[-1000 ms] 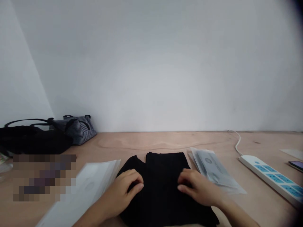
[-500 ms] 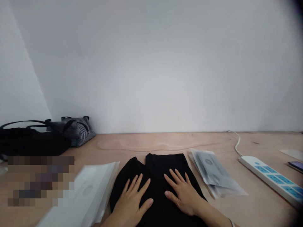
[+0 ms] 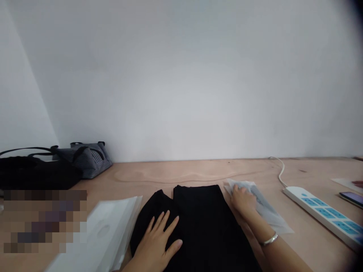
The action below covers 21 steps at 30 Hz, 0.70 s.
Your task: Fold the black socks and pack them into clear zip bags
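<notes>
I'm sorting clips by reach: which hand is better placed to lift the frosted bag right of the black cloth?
The right hand, I'd judge: it is at the frosted bag, while the left hand lies spread on the black cloth.

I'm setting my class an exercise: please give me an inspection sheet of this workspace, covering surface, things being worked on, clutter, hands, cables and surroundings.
Surface: wooden tabletop with visible grain.
Things being worked on: folded black garment in the middle; white frosted plastic bags to its left; frosted plastic packet to its right.
Clutter: black bag and striped bag at the left; phone at the right; a pixelated patch hides something.
Hands: left hand spread flat on the garment; right hand on the packet, its grip unclear.
Cables: white cable from the power strip to the table's back edge.
Surroundings: plain pale wall behind.
</notes>
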Tool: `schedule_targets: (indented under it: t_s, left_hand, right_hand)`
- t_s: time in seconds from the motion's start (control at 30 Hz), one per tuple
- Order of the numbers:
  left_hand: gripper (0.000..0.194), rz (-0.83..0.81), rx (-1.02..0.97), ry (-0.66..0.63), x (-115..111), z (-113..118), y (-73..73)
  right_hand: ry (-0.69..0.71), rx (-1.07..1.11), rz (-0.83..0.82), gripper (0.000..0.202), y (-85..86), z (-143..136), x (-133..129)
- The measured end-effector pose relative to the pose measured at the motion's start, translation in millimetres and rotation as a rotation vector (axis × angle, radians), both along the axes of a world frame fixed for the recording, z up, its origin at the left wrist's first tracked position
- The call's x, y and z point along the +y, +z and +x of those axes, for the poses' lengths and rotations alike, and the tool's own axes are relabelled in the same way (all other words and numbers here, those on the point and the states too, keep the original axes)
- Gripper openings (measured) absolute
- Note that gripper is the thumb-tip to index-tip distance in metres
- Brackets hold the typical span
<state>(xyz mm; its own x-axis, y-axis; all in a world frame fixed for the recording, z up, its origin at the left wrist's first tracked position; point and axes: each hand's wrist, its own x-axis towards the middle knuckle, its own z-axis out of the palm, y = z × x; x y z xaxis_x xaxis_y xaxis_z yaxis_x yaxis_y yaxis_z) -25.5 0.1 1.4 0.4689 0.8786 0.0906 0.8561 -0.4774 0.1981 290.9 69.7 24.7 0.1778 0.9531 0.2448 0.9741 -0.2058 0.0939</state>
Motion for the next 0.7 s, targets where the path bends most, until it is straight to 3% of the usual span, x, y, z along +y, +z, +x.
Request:
schedule_targets:
  t_s: [0.13,0.3,0.47,0.53,0.7]
  left_hand:
    - [0.055,-0.025,-0.007,0.001,-1.5,-0.2,2.2]
    - [0.054,-0.077,-0.083,0.024,-1.3,1.7,4.4]
    - [0.048,-0.111,-0.522,0.172,3.9,-1.0,17.9]
    - [0.047,-0.086,-0.746,0.212,6.7,-5.4,24.8]
    - [0.046,-0.024,-1.076,0.236,11.8,-19.1,32.1]
  right_hand:
    - [-0.061,-0.022,0.062,0.034,-3.6,2.2,0.1]
    - [-0.026,-0.037,0.117,0.035,-3.1,5.5,0.1]
    - [0.145,-0.026,0.176,0.027,9.5,-1.5,-1.2]
    - [0.32,-0.004,0.228,0.029,15.4,-13.5,-3.9]
    - [1.111,0.27,0.389,0.036,10.9,-64.3,-25.3]
